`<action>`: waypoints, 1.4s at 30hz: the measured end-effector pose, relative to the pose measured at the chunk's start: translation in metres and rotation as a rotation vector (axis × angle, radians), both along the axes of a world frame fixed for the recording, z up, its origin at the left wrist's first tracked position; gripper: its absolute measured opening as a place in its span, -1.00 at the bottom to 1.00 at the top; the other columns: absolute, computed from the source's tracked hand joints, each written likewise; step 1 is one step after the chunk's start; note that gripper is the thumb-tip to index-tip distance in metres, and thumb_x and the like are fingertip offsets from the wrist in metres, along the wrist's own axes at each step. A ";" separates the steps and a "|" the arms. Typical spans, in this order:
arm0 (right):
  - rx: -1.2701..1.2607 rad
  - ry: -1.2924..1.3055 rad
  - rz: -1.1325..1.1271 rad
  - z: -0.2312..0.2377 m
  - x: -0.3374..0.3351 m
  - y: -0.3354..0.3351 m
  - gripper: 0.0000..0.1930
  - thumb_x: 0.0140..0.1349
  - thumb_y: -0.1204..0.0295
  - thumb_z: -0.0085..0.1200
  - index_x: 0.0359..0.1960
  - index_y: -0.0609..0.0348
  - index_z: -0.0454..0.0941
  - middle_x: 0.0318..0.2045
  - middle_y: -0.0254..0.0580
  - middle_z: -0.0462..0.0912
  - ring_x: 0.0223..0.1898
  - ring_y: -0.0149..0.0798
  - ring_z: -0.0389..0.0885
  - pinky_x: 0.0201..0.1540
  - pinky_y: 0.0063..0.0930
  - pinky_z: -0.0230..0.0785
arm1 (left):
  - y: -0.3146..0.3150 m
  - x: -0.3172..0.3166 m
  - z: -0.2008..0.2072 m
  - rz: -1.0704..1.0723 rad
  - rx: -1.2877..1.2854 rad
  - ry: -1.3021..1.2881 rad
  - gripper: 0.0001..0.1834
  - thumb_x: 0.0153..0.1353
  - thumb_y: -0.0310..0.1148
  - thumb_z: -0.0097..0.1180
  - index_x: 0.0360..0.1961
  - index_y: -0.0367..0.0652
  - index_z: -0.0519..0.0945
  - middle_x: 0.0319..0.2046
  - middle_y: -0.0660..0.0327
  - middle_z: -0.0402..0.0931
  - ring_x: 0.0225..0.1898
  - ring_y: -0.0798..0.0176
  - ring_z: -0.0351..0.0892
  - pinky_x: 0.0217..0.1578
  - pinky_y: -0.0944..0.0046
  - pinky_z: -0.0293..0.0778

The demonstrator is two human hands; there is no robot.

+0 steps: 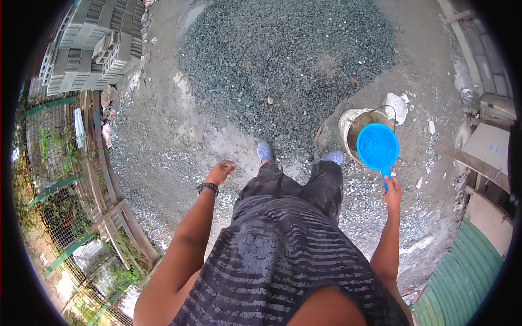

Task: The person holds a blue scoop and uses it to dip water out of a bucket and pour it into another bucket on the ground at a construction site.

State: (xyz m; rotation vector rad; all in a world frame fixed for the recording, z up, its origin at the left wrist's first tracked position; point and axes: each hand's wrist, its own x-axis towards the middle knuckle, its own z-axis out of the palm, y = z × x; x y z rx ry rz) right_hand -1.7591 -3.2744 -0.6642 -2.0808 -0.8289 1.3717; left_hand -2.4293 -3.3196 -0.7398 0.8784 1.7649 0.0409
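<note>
My right hand (392, 193) is closed round the handle of a blue plastic dipper (377, 145). The dipper's round bowl faces up, and light ripples inside it look like water. It overlaps the near right part of a grimy pale bucket (348, 126) with a thin wire handle; I cannot tell whether the two touch. Part of the bucket's inside is hidden by the dipper. On the other side, my left hand (220, 173) hangs in front of me with a dark watch on the wrist. Its fingers are loosely bent and hold nothing.
A wide heap of grey gravel (288, 60) spreads ahead of my feet. Behind the bucket lies a white lump (396, 107). Stacked hollow blocks (87, 49) stand far left, above a wire-mesh fence (60, 212). Boards and green corrugated sheeting (462, 277) line the right.
</note>
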 end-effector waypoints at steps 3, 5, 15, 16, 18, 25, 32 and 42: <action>0.006 -0.036 0.046 0.026 -0.067 0.018 -0.67 0.30 0.11 0.16 -0.39 0.14 0.53 -0.72 -0.45 0.39 -0.71 -0.56 0.32 -0.68 -0.58 0.07 | -0.001 -0.039 0.005 0.166 0.049 -0.060 -0.51 0.29 -0.05 0.17 0.05 -0.24 0.60 -0.16 0.15 0.67 -0.20 0.28 0.65 -0.14 0.26 0.50; -0.016 -0.121 0.171 0.041 -0.114 0.036 -0.66 0.29 0.10 0.18 -0.36 0.16 0.56 -0.72 -0.46 0.40 -0.71 -0.57 0.30 -0.66 -0.58 0.08 | -0.015 -0.066 -0.002 0.277 0.146 -0.140 -0.51 0.29 -0.05 0.17 0.06 -0.22 0.60 -0.18 0.19 0.66 -0.25 0.27 0.64 -0.16 0.28 0.50; 0.140 0.172 0.322 0.090 -0.317 0.143 -0.75 0.33 0.17 0.13 -0.27 0.08 0.50 -0.70 -0.44 0.41 -0.76 -0.60 0.26 -0.75 -0.68 0.00 | -0.132 -0.158 -0.014 0.658 0.110 -0.074 -0.55 0.24 -0.08 0.21 -0.02 -0.21 0.65 -0.31 0.19 0.67 -0.35 0.33 0.63 -0.34 0.29 0.56; 0.145 0.171 0.332 0.099 -0.328 0.145 -0.75 0.33 0.17 0.13 -0.27 0.08 0.50 -0.70 -0.44 0.41 -0.76 -0.60 0.26 -0.75 -0.68 0.00 | -0.147 -0.164 -0.020 0.668 0.117 -0.076 -0.55 0.24 -0.08 0.21 -0.02 -0.21 0.65 -0.31 0.19 0.67 -0.35 0.33 0.63 -0.34 0.29 0.56; 0.178 0.276 0.213 0.119 -0.345 0.146 -0.77 0.33 0.19 0.11 -0.25 0.07 0.46 -0.68 -0.43 0.41 -0.77 -0.59 0.26 -0.76 -0.68 0.03 | -0.175 -0.169 -0.029 0.670 -0.026 -0.004 -0.57 0.24 -0.02 0.17 -0.02 -0.09 0.62 -0.34 0.30 0.65 -0.39 0.37 0.58 -0.40 0.30 0.48; 0.230 0.191 0.141 0.160 -0.322 0.113 -0.73 0.31 0.18 0.13 -0.26 0.11 0.46 -0.67 -0.42 0.41 -0.77 -0.58 0.25 -0.75 -0.69 0.04 | -0.176 -0.136 -0.042 0.703 -0.120 -0.093 -0.58 0.25 -0.03 0.17 0.03 -0.02 0.61 -0.27 0.29 0.66 -0.36 0.36 0.60 -0.36 0.29 0.51; 0.090 -0.148 0.213 0.163 -0.292 0.087 -0.77 0.26 0.21 0.16 -0.38 0.08 0.50 -0.70 -0.46 0.38 -0.76 -0.59 0.24 -0.73 -0.62 -0.03 | -0.118 -0.136 -0.045 0.552 0.052 -0.140 -0.52 0.26 -0.01 0.16 0.08 -0.07 0.60 -0.19 0.25 0.67 -0.31 0.33 0.62 -0.34 0.28 0.50; 0.153 -0.280 0.455 0.150 -0.337 0.141 -0.76 0.24 0.25 0.21 -0.45 0.13 0.52 -0.68 -0.46 0.42 -0.69 -0.58 0.27 -0.62 -0.60 0.05 | -0.150 -0.168 -0.033 0.729 0.156 -0.111 -0.55 0.25 -0.09 0.19 -0.02 -0.25 0.63 -0.28 0.15 0.67 -0.34 0.31 0.63 -0.31 0.29 0.55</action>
